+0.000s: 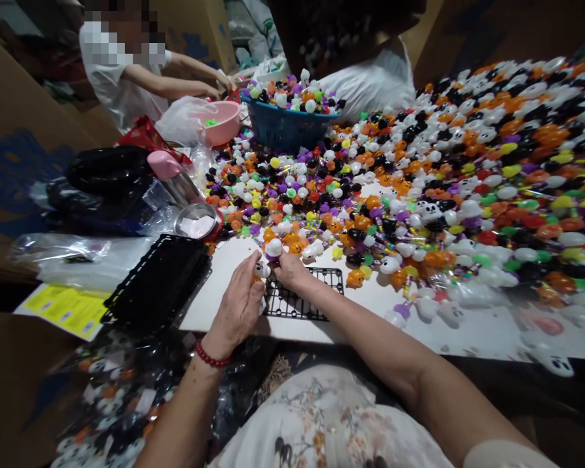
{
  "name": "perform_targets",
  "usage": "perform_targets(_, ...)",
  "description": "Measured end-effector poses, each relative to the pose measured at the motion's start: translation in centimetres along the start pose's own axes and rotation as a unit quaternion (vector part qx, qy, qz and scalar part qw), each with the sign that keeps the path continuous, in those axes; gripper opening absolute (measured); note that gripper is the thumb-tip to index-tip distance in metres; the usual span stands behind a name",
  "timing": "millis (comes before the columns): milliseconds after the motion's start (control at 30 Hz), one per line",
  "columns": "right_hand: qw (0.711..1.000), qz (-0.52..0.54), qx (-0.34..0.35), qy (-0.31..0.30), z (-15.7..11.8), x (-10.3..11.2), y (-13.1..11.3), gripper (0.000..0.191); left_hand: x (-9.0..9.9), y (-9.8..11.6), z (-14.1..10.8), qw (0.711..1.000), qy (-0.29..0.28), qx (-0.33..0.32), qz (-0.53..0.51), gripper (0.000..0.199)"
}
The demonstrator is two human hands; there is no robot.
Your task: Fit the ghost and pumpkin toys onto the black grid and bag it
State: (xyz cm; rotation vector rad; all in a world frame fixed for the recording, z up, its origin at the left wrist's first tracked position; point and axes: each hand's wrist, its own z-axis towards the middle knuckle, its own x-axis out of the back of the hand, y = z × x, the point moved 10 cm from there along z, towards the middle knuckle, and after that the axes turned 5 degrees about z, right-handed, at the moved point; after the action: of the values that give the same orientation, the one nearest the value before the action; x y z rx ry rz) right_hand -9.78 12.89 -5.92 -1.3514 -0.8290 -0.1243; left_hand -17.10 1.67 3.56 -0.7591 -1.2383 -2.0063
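Observation:
My right hand [291, 270] is closed around a small toy with a white top and purple lower part [273, 251], above the left end of a black plastic grid rack [329, 279]. My left hand [236, 299] is beside the rack's left end, fingers stretched and nearly upright. Its palm side rests against a white ghost-faced toy head [262, 269]. Another white piece shows below that head, partly covered by the left thumb. Most of the rack's visible openings hold nothing. The lower parts of the toys are hidden by my hands.
A pile of colourful toys [448, 214] spreads over the white table [283, 330]. Black stacked racks [156, 286] lie left, near a round metal tin [195, 221]. A full blue basket [292, 127] and pink basin [224, 123] stand behind. A co-worker [121, 91] reaches towards the basin.

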Motion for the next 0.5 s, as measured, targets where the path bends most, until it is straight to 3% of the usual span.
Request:
perform_targets(233,0.995,-0.058,0.075,-0.032,-0.4,-1.1,-1.1,0.028,-0.4,0.1,0.6,1.0,-0.003,-0.007,0.02,0.058)
perform_targets(367,0.995,-0.055,0.066,-0.047,-0.1,-1.7,-1.1,0.025,-0.3,-0.1,0.9,1.0,-0.006,-0.003,0.023,0.06)
perform_targets(500,0.995,-0.055,0.07,-0.038,-1.0,0.6,-0.9,0.027,0.9,-0.4,0.3,0.999,0.023,0.017,0.014,0.063)
